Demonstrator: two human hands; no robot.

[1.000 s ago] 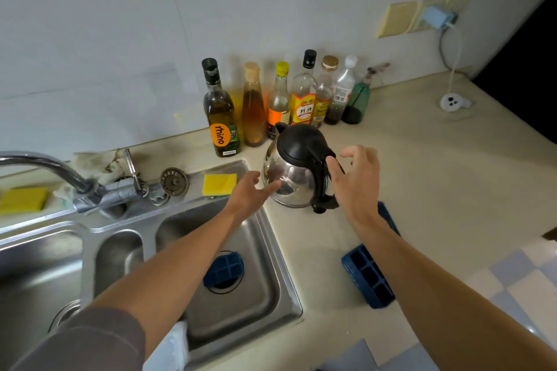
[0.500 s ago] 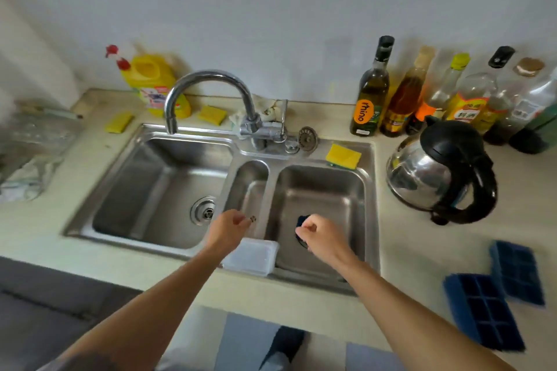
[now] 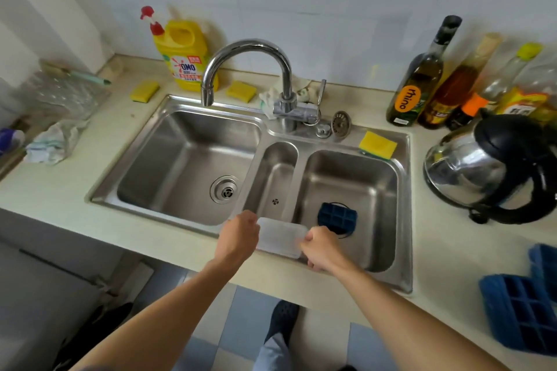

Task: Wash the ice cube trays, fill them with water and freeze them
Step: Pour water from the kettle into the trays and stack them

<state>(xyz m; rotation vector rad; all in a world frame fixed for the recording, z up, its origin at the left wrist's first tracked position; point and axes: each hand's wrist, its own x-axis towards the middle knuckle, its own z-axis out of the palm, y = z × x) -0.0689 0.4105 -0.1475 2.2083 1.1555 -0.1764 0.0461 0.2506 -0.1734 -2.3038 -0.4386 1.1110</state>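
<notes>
A translucent white ice cube tray (image 3: 280, 236) lies on the sink's front rim, between the small middle basin and the right basin. My left hand (image 3: 239, 236) grips its left end and my right hand (image 3: 321, 245) grips its right end. A small blue ice cube tray (image 3: 337, 217) sits in the bottom of the right basin, over the drain. Two more blue trays lie on the counter at the far right, one nearer (image 3: 518, 313) and one behind it (image 3: 545, 265).
The steel sink (image 3: 187, 105) has a chrome faucet (image 3: 247, 48) over the left basin. A steel kettle (image 3: 494, 169) and several bottles (image 3: 419, 81) stand at right. Yellow sponges (image 3: 378, 144), a yellow detergent jug (image 3: 182, 54) and a rag (image 3: 54, 141) lie around.
My hands left the kettle and dropped to the sink's front rim, then closed on the two ends of the white tray. My view swung left over the sink.
</notes>
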